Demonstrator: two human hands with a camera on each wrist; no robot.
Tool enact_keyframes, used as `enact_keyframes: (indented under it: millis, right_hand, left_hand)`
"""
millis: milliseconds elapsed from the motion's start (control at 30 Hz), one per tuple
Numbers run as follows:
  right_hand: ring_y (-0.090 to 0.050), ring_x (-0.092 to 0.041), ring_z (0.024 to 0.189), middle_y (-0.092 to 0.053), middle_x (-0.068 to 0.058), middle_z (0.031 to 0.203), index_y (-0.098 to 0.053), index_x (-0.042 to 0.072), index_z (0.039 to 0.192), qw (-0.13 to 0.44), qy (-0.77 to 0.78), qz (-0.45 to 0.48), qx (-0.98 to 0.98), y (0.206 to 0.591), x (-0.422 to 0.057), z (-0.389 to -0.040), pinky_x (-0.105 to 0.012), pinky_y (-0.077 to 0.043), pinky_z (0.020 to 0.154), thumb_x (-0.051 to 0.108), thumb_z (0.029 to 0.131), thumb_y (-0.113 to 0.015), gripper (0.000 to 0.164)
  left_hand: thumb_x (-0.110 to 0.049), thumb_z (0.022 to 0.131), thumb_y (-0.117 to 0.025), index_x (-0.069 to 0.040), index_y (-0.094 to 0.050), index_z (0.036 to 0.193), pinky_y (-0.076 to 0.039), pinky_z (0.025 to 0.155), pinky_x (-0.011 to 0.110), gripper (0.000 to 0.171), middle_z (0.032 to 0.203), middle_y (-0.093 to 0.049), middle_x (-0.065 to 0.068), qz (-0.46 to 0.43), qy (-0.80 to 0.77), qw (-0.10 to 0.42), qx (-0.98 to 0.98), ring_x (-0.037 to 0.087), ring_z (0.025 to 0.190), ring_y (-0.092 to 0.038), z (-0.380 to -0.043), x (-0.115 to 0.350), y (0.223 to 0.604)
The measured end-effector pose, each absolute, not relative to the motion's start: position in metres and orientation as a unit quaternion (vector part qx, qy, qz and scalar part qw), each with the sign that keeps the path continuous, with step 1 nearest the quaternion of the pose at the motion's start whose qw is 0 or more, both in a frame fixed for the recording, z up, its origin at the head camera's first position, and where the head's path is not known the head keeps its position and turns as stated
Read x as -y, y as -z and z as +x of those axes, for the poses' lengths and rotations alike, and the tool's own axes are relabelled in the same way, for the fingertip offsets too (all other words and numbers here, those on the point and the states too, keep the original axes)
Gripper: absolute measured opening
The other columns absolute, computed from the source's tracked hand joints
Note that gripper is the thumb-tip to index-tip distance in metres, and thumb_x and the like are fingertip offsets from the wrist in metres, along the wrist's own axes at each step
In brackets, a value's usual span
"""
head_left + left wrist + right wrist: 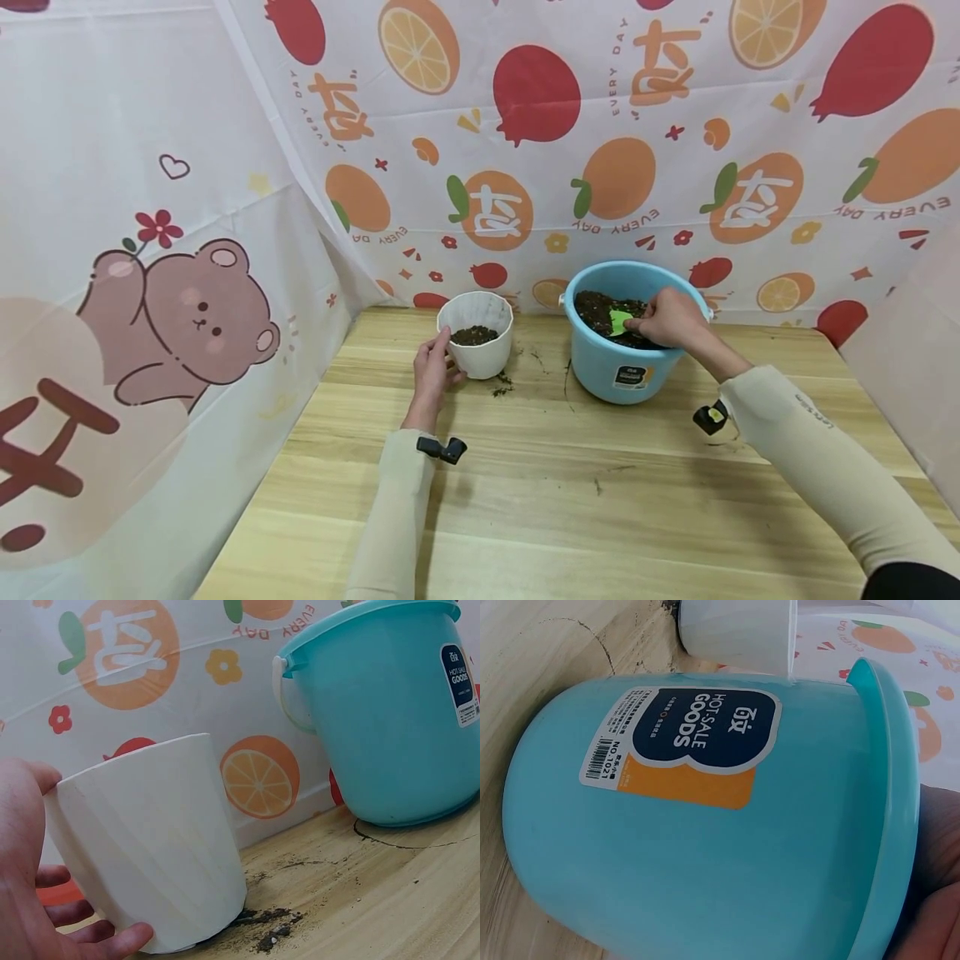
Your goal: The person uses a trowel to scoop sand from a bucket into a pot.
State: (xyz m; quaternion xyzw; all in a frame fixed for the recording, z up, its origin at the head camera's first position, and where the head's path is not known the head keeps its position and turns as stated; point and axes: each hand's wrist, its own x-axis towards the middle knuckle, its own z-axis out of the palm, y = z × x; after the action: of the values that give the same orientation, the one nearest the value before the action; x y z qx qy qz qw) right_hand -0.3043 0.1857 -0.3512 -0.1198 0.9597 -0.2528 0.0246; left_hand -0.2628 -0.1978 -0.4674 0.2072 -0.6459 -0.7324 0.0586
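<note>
Left hand (432,367) is loosely cupping a white pot (161,840); right hand (670,318), fingers closed, is pinching a green scoop (618,322), pointing lengthwise toward the table's (532,475) left edge.

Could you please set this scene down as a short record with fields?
Left hand: cups the white pot at its side
Right hand: holds a green tool inside the blue bucket
Pot contents: dark soil
Bucket contents: dark soil
Bucket label: on the outer wall
Table: wood-patterned, soil crumbs beside the pot
</note>
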Motion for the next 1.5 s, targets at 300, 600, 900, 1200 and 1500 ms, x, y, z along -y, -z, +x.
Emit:
enact_keyframes:
  millis: [300, 600, 900, 1200, 1500]
  right_hand:
    - [-0.042, -0.014, 0.043, -0.040, 0.006, 0.042, -0.053, 0.014, 0.047, 0.028, 0.261, -0.111, -0.959, 0.352, -0.184, -0.303, -0.026, -0.033, 0.046, 0.036, 0.090, -0.075, 0.053]
    - [-0.045, -0.015, 0.045, -0.043, 0.005, 0.043, -0.053, 0.013, 0.048, 0.038, 0.278, -0.109, -0.954, 0.347, -0.188, -0.301, -0.028, -0.035, 0.046, 0.036, 0.090, -0.076, 0.053]
    - [-0.044, -0.014, 0.045, -0.041, 0.006, 0.044, -0.051, 0.016, 0.049, 0.051, 0.279, -0.105, -0.953, 0.346, -0.189, -0.301, -0.029, -0.036, 0.047, 0.039, 0.091, -0.075, 0.054]
    - [-0.055, -0.017, 0.051, -0.061, -0.002, 0.051, -0.061, 0.009, 0.055, 0.055, 0.281, -0.090, -0.954, 0.346, -0.192, -0.301, -0.030, -0.040, 0.049, 0.040, 0.092, -0.074, 0.050]
    - [-0.063, -0.018, 0.058, -0.068, -0.004, 0.057, -0.068, 0.004, 0.062, 0.046, 0.283, -0.088, -0.954, 0.345, -0.195, -0.300, -0.030, -0.043, 0.054, 0.040, 0.093, -0.073, 0.047]
  left_hand:
    - [-0.063, 0.097, -0.055, -0.012, -0.045, 0.143, -0.059, 0.091, 0.042, 0.070, 0.142, -0.047, 0.012, 0.212, 0.734, 0.058, 0.643, 0.027, 0.115, -0.058, -0.264, 0.198, 0.468]
    - [-0.064, 0.096, -0.055, -0.012, -0.044, 0.144, -0.059, 0.093, 0.044, 0.072, 0.145, -0.047, 0.012, 0.207, 0.733, 0.056, 0.645, 0.028, 0.116, -0.058, -0.264, 0.198, 0.467]
    - [-0.063, 0.097, -0.055, -0.012, -0.045, 0.143, -0.058, 0.095, 0.046, 0.069, 0.141, -0.046, 0.011, 0.206, 0.736, 0.057, 0.642, 0.026, 0.115, -0.058, -0.263, 0.199, 0.467]
    - [-0.062, 0.097, -0.056, -0.011, -0.045, 0.142, -0.058, 0.093, 0.046, 0.069, 0.135, -0.047, 0.009, 0.204, 0.739, 0.059, 0.640, 0.026, 0.112, -0.057, -0.264, 0.198, 0.467]
    - [-0.061, 0.098, -0.055, -0.010, -0.045, 0.142, -0.058, 0.094, 0.046, 0.068, 0.141, -0.047, 0.012, 0.203, 0.739, 0.056, 0.640, 0.029, 0.115, -0.058, -0.262, 0.199, 0.467]
